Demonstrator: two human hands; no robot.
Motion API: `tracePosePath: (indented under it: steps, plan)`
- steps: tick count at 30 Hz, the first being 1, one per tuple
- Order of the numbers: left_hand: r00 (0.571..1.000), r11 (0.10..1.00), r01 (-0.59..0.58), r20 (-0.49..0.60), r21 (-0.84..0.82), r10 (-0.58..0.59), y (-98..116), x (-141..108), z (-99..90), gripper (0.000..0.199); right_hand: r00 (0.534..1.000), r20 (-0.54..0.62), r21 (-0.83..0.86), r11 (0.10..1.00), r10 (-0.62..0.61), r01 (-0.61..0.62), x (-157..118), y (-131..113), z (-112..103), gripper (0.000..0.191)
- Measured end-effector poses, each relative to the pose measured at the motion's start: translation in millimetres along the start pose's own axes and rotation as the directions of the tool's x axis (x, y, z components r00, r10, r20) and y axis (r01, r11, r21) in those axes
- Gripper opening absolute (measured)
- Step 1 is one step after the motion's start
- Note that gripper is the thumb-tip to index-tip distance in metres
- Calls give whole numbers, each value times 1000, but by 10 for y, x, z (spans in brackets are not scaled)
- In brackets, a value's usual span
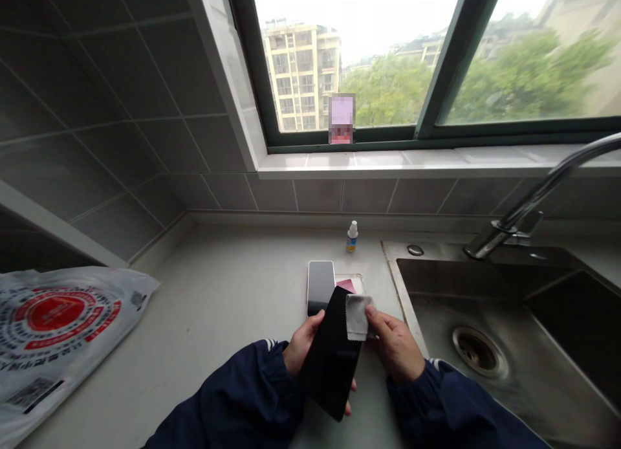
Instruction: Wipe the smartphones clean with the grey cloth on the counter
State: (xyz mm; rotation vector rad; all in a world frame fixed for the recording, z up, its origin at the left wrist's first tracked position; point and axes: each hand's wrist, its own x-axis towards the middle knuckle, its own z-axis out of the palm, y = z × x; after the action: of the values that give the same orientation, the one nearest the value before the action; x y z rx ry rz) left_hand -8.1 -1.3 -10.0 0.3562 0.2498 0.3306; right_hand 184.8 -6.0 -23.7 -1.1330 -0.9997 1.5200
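My left hand [303, 342] grips a black smartphone [332, 358], its dark glossy face tilted up. The thumb lies along its left edge, and fingertips show past the lower right edge. Between my right thumb and fingers is a grey cleaning cloth [358, 316] with a zigzag edge. My right hand [400, 345] holds it against the phone's upper right part. Behind them, a second phone [321, 284] with a pale rim lies flat on the counter. Beside that is a pale flat item with a pink patch [346, 284], partly covered by the held phone.
A small white-capped bottle [352, 237] stands near the back of the pale countertop [233, 274]. To the right is a steel sink [436, 319] with a chrome faucet [524, 206]. A printed plastic bag [63, 332] lies at left. Windows [349, 61] rise behind the tiled wall.
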Motion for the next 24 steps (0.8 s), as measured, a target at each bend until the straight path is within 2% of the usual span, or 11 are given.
tracePosePath:
  steps: [4,6,11,17,20,24]
  plan:
    - [1000,1000,-16,15,-14,16,-22,23,-84,81,999,37,-35,999,-10,11,-44,-68,58,50]
    - [997,997,-71,0,-18,71,-17,42,-96,81,997,71,-69,997,-22,27,-83,-106,95,46]
    - [974,972,-217,-83,-89,210,35,65,10,74,994,87,-138,987,-67,78,-155,-157,138,40]
    - [978,977,-207,-9,53,208,49,57,38,79,989,-84,-127,986,-120,109,-77,-136,-2,37]
    - [976,975,-217,-3,48,217,46,61,20,78,974,-182,-72,990,-136,124,-14,-93,-65,37]
    - [975,974,-222,7,44,222,47,72,19,77,970,-211,19,991,-124,131,16,-41,-70,39]
